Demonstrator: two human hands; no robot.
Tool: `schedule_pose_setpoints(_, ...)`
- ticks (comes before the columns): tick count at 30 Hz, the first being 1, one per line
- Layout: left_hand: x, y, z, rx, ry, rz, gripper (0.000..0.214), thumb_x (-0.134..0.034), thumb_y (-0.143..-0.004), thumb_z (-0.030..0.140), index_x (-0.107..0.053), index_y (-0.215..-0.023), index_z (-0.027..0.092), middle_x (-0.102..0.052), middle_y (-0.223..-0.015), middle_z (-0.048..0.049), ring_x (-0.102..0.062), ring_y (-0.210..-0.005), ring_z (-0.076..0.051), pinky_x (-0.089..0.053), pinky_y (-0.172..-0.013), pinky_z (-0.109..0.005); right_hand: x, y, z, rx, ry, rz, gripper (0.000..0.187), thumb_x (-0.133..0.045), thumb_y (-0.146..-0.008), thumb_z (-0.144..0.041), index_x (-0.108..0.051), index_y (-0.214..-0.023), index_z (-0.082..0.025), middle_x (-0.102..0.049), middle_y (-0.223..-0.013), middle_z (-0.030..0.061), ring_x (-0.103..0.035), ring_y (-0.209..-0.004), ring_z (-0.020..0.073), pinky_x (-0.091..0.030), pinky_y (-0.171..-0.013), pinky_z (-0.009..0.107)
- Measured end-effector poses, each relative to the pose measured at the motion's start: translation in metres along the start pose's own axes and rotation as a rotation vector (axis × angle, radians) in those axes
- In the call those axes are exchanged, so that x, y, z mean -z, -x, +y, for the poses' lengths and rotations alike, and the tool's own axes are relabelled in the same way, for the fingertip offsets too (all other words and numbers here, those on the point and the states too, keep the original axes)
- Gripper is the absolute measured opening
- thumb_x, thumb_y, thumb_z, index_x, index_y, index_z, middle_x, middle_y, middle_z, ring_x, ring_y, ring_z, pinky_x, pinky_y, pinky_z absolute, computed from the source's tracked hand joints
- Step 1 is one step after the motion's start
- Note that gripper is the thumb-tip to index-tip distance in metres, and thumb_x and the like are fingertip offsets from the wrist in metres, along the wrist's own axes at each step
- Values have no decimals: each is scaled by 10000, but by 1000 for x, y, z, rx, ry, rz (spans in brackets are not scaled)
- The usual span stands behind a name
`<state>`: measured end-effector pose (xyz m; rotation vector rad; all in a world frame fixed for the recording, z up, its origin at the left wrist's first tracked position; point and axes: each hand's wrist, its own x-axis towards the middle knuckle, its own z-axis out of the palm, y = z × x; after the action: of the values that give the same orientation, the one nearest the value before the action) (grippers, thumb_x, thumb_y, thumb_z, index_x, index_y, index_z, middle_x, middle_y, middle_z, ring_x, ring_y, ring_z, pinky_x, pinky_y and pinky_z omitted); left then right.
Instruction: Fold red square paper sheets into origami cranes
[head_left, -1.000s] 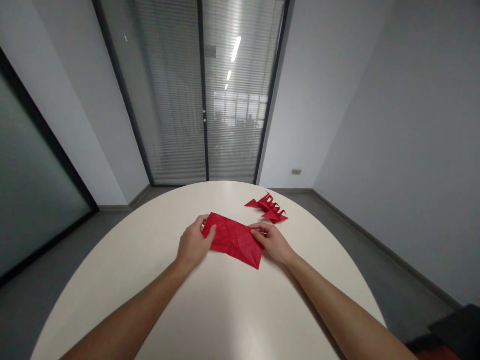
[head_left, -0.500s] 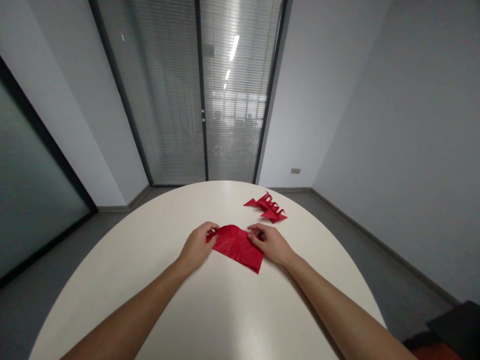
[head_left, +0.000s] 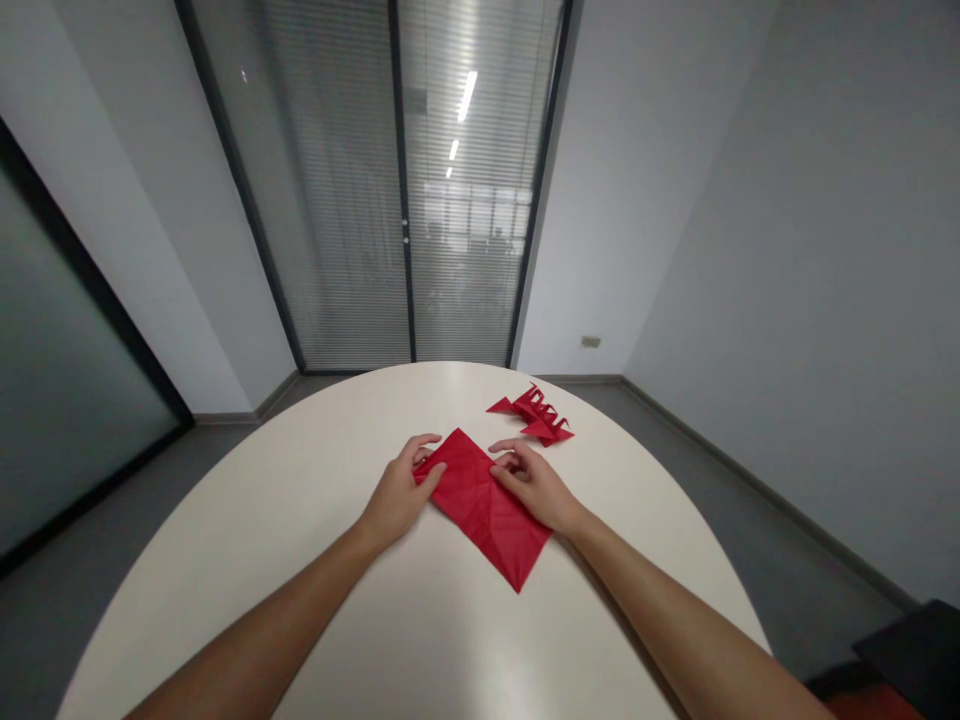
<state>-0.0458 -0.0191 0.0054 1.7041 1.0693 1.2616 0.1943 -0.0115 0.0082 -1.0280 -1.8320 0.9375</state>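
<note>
A creased sheet of red paper (head_left: 487, 505) lies before me at a slant, one corner pointing away and another towards me. My left hand (head_left: 401, 490) grips its left corner, thumb on top and fingers behind the edge. At the upper right edge, my right hand (head_left: 541, 487) pinches the sheet between thumb and curled fingers, with the index finger stretched past the edge. Beyond my right hand, several folded red paper cranes (head_left: 536, 415) stand close together in a row.
Everything rests on a round white table (head_left: 300, 500). Behind it is a glass partition (head_left: 345, 250) with blinds in a dark frame. Grey-white walls (head_left: 810, 250) rise at the sides. A dark object (head_left: 911, 650), perhaps a chair, shows at the lower right.
The red paper has opened out from a narrower, bulging shape to a flatter square, its near corner reaching closer to me. Both hands stay at about the same places on its edges.
</note>
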Motion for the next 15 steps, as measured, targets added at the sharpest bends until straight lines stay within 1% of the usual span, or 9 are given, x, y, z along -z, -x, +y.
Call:
schedule_pose_setpoints(2,2,0,-3,16,-15,11,389,-557,-928,333,-504,-1293,210,-716,-925,-28,-699,-854,-176,-544,-741,-284,2,-1,-1,28,-21,22,339,-597,-924,-520,-545,-1057,-213,-644,-788,-2,-593,-721,170,-480,-690,304)
schedule_pose_setpoints(4,4,-1,-5,13,-60,32,352,-551,-935,345,-545,-1260,208,-692,-809,4,-676,-757,-161,-521,-696,-265,4,-2,-1,53,2,26,316,-597,-923,-524,-560,-952,-211,-634,-806,10,-585,-746,175,-475,-700,306)
schedule_pose_setpoints(6,6,-2,-5,-1,-97,50,269,-550,-932,350,-620,-1147,204,-696,-825,-5,-667,-774,-160,-516,-719,-264,6,-2,-1,55,13,9,312,-593,-926,-510,-603,-903,-199,-651,-867,37,-597,-798,188,-483,-738,321)
schedule_pose_setpoints(8,6,-3,-4,-5,-106,55,236,-552,-923,360,-657,-1058,198,-716,-931,-32,-672,-844,-171,-524,-767,-276,7,-2,0,36,-4,-13,296,-617,-914,-481,-654,-953,-190,-676,-924,54,-610,-829,198,-489,-771,337)
schedule_pose_setpoints(9,6,-3,-4,-1,-98,56,248,-558,-916,366,-658,-1067,196,-716,-970,-40,-674,-862,-173,-529,-776,-279,7,-2,0,26,-12,-17,292,-642,-898,-461,-670,-1001,-189,-686,-953,58,-615,-838,200,-490,-783,344)
schedule_pose_setpoints(11,6,-3,-3,10,-69,65,343,-578,-901,373,-618,-1193,196,-705,-969,-38,-673,-842,-169,-537,-749,-278,8,-2,1,13,-4,-5,316,-691,-858,-418,-683,-1077,-190,-698,-993,61,-618,-845,202,-490,-797,353)
schedule_pose_setpoints(13,6,-3,-2,6,-53,74,438,-581,-900,369,-559,-1305,202,-695,-928,-25,-667,-800,-159,-537,-715,-270,8,-2,2,5,22,15,334,-708,-837,-386,-692,-1108,-192,-705,-1007,61,-619,-849,204,-489,-805,359)
schedule_pose_setpoints(14,7,-3,-2,-4,-61,74,422,-573,-907,364,-573,-1297,203,-699,-931,-28,-667,-809,-160,-536,-725,-274,8,-2,3,2,37,24,331,-705,-837,-376,-698,-1113,-193,-709,-1005,61,-620,-848,205,-490,-805,360)
schedule_pose_setpoints(15,7,-3,-2,-16,-80,72,370,-559,-914,360,-616,-1245,203,-708,-950,-37,-671,-839,-166,-537,-749,-282,9,-2,3,-1,53,32,325,-698,-840,-368,-704,-1114,-194,-714,-1001,61,-621,-845,206,-491,-800,359)
